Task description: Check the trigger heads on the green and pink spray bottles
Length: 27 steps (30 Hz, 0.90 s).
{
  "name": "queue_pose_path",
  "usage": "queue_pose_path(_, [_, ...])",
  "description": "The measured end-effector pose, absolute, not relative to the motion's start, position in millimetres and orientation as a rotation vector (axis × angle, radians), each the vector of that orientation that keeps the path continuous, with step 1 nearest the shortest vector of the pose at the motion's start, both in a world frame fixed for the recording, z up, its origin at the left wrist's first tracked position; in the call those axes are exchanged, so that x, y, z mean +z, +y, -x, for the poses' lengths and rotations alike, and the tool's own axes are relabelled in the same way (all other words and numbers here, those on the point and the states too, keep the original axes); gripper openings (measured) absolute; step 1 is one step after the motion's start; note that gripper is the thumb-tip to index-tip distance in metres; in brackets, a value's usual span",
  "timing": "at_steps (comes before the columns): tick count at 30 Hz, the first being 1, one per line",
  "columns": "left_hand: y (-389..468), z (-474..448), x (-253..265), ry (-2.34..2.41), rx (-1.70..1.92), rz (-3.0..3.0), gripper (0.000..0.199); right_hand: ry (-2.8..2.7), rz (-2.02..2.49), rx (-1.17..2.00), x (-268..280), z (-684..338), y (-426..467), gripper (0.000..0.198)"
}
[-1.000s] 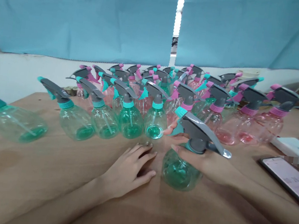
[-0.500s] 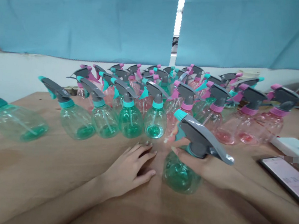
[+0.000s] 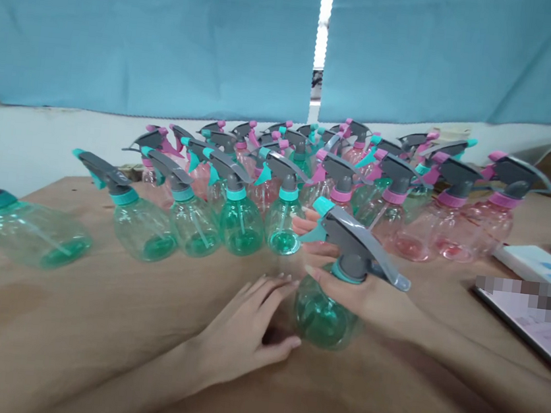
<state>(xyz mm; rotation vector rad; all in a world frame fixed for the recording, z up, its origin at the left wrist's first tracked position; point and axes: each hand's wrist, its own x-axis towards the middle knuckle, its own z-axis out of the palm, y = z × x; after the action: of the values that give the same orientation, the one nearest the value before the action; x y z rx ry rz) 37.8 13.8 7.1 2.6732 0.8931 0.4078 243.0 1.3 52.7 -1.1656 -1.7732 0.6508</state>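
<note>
Blue cloth (image 3: 151, 26) is hanging across the background, with a bright vertical gap (image 3: 323, 33) parting it and a pale wall (image 3: 39, 140) showing beneath; below, a wood-toned counter (image 3: 108, 320) is carrying the lot. Item: one green spray bottle (image 3: 322, 318), grey head (image 3: 359, 236), teal nozzle, sitting at front centre-right and leaning; whether its base is touching the counter is unclear. Right hand (image 3: 369, 300): its grip is clasping this bottle about the neck, thumb lying below the collar, fingers reaching around the trigger side. Left hand (image 3: 254, 330): lying palm down on the counter, fingers loosely spread, holding nothing, fingertips stopping just beside the bottle; contact is uncertain. Handling note, by judgement: a firm hold at the neck is likely serving best, with the fingers staying light on the trigger and the left hand standing ready to steady the rounded body. Surrounding stock: a row of green bottles (image 3: 241, 219) is standing behind and leftward, pink bottles (image 3: 456, 234) are crowding behind and rightward, probably restricting forward movement. At right, a phone (image 3: 520, 327), partly pixelated, and a white box (image 3: 522, 261) are lying near the right forearm, narrowing that side.
</note>
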Motion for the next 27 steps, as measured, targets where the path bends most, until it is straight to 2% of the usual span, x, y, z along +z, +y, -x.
queue_pose_path(11, [-6,-44,12,0.89,0.517,-2.506,0.076,-1.717,1.144,0.668,59,-235,-20,0.039])
queue_pose_path(16, [-17,-47,22,0.797,0.538,-2.516,0.071,-1.688,1.056,0.824,60,-234,-31,0.05])
queue_pose_path(23, [-35,-51,34,0.802,0.602,-2.504,0.083,-1.72,0.983,0.822,66,-224,-48,0.046])
queue_pose_path(27, [-49,-46,35,0.817,0.636,-2.403,0.076,-1.705,0.931,0.872,68,-210,-58,0.042])
